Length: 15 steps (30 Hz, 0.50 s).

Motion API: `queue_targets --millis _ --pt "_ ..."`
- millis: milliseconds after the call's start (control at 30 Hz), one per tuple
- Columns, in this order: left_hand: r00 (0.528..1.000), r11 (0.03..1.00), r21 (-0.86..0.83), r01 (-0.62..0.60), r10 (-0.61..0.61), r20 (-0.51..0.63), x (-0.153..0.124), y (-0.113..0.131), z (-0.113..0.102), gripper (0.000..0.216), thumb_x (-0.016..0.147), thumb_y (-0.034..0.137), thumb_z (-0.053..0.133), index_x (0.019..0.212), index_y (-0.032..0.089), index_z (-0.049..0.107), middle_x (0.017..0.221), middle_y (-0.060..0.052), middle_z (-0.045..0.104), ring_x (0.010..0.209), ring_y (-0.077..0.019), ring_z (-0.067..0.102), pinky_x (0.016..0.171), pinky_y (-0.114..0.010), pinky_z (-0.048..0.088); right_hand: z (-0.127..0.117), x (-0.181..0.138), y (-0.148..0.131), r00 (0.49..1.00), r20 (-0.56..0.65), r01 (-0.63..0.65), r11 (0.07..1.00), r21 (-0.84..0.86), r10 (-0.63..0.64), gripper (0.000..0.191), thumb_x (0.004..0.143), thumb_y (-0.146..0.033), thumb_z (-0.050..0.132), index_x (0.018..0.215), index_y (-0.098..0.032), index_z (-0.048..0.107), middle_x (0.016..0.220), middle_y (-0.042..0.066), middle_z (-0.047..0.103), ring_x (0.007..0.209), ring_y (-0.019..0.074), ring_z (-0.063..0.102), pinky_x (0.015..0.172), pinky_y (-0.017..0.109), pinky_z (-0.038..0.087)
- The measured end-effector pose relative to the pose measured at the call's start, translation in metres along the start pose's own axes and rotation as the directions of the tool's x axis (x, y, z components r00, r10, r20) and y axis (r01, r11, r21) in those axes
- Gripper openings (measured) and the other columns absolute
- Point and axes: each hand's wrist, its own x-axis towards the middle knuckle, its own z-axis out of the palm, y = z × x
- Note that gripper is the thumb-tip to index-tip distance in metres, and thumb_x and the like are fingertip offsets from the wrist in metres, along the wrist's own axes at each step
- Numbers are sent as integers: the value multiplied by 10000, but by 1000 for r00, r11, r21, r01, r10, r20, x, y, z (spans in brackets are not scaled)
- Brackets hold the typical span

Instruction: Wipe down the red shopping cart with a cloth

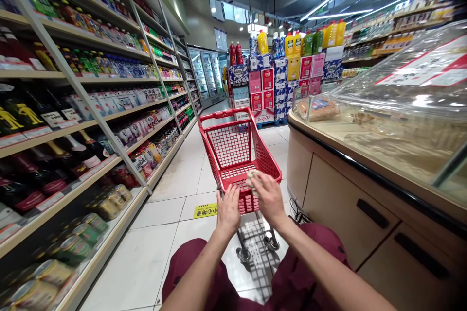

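Shopping cart of red plastic (pixel 263 154) stands on white floor tiles (pixel 156 243), long axis running away from the person, raised end far. Right hand (pixel 268 197) pinches pale crumpled cloth (pixel 251 176) between bent fingers; left hand (pixel 229 208), fingers nearly straight, lies at the near rim, gripping nothing visible.

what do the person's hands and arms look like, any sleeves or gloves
The left hand and right hand are ungloved. The left forearm and right forearm are bare, with no sleeve, watch or bracelet visible.
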Motion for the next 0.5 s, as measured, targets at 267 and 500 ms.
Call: queue_targets --millis 267,500 --pt "999 984 178 -7 14 -39 -7 1 10 666 685 -13 316 1333 142 317 1406 -59 324 1316 -187 234 1070 -507 173 5 -8 50 974 21 -223 970 -95 225 428 815 -53 323 1155 -171 555 1263 93 505 1266 231 311 993 474 308" --pt "1000 976 216 -21 25 -17 -8 -1 15 681 685 6 334 1352 136 279 1425 -69 281 1330 -199 191 1073 -503 170 21 -15 9 990 140 22 999 27 -25 460 806 -48 333 1204 -180 521 1292 67 487 1287 201 287 1016 421 308"
